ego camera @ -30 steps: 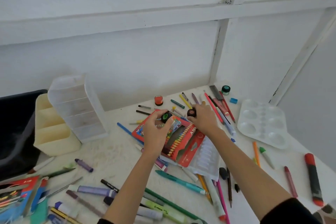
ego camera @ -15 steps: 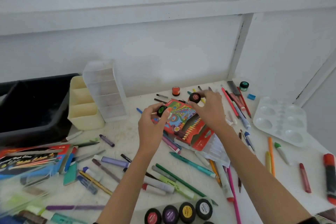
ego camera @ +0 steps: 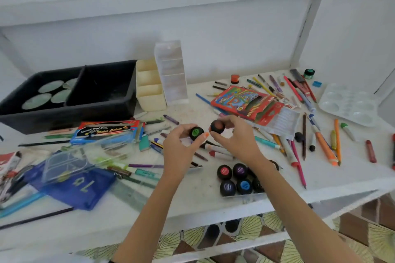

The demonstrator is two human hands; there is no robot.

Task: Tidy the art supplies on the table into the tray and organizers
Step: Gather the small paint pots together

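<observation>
Near the middle of the frame, both hands are raised just above the worktop (ego camera: 192, 197), each gripping a small black paint pot. The left hand (ego camera: 177, 149) has its fingers and thumb curled round a green-lidded paint pot (ego camera: 196, 132). The right hand (ego camera: 237, 141) pinches a paint pot with a reddish lid (ego camera: 217, 126). The two pots sit just beside each other, apart by a small gap.

Below the right hand, a clear box (ego camera: 243, 195) holds more black pots with red, purple and blue lids. A black tray (ego camera: 85, 113) with two compartments stands at the upper left. To its right a cream organizer (ego camera: 149, 94) and a clear drawer organizer (ego camera: 171, 70) stand side by side. A red coloured-pencil box (ego camera: 245, 100) lies upper right of the hands and a white paint palette (ego camera: 350, 102) lies at the far right. Loose pens, pencils and crayons (ego camera: 326, 148) lie scattered across the worktop, and a blue pouch (ego camera: 81, 186) lies at lower left.
</observation>
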